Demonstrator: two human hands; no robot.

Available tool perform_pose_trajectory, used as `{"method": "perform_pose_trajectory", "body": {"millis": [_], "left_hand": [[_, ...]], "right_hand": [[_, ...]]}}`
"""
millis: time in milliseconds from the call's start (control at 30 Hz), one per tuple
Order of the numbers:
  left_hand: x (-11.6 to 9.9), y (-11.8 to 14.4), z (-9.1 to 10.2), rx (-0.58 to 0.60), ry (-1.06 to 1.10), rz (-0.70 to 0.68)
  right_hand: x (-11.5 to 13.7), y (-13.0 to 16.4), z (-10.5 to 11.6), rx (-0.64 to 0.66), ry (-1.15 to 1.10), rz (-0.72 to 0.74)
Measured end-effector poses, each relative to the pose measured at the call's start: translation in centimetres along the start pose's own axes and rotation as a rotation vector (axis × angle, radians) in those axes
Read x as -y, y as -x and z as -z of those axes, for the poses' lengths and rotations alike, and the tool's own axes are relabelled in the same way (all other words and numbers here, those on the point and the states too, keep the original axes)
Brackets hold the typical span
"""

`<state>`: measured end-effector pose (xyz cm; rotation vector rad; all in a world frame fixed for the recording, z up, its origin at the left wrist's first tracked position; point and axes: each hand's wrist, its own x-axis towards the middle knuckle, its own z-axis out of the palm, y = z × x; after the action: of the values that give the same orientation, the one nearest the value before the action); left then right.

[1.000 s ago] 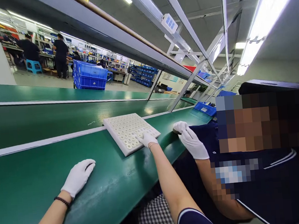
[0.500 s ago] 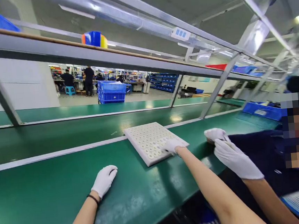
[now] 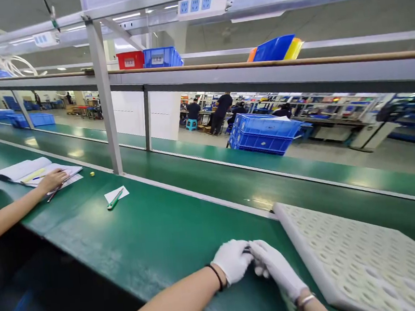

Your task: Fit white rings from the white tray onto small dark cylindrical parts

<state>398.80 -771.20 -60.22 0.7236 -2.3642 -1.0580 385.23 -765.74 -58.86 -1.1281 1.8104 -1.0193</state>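
Observation:
My left hand [image 3: 233,260] and my right hand [image 3: 277,267], both in white gloves, meet fingertip to fingertip on the near green bench top [image 3: 156,237]. A small dark spot shows between the fingertips; I cannot tell whether it is a held thing or a shadow. A black band circles my left wrist. Just right of my hands lies a white foam tray [image 3: 354,254] full of round holes, its near corner a short way from my right hand.
At the left a co-worker's bare hand [image 3: 50,181] rests on papers beside an open notebook [image 3: 27,169]. A green-handled tool [image 3: 114,199] lies on a paper slip. A steel post [image 3: 105,111] rises from the bench. Stacked blue crates [image 3: 263,133] stand beyond.
The view has swung left, so the tray sits at the right. My right hand has left the tray and joined my left hand. The gloved co-worker on the right is out of view.

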Motion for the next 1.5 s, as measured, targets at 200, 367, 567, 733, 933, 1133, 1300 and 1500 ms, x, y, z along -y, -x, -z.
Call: {"method": "perform_pose_trajectory", "body": {"millis": [200,367,567,733,933,1133,1300,1500], "left_hand": [[0.8,-0.3,0.3,-0.158,0.028,0.08],[-0.4,0.2,-0.2,-0.179,0.054,0.046],[0.5,-0.2,0.3,-0.213,0.06,0.12],[1.0,-0.3,0.8,-0.185,0.154,0.12],[1.2,0.4,0.8,-0.14,0.369,0.103],[1.3,0.1,1.2,-0.256,0.541,0.201],[1.3,0.3,2.0,-0.303,0.661,0.234],[2.5,0.4,2.2,-0.358,0.772,0.227]], "right_hand": [[-0.2,-0.5,-1.2,-0.07,-0.119,0.092],[-0.8,0.6,-0.8,-0.096,-0.117,0.189],[-2.2,-0.3,-1.2,-0.072,-0.114,0.248],[-2.7,-0.3,-1.7,-0.149,-0.137,0.32],[-2.2,0.4,-2.4,-0.107,-0.082,0.393],[-1.9,0.8,-2.8,-0.181,0.027,0.432],[-1.1,1.2,-3.2,-0.254,0.061,0.475],[-1.3,0.9,-3.2,-0.285,-0.032,0.464]]}}
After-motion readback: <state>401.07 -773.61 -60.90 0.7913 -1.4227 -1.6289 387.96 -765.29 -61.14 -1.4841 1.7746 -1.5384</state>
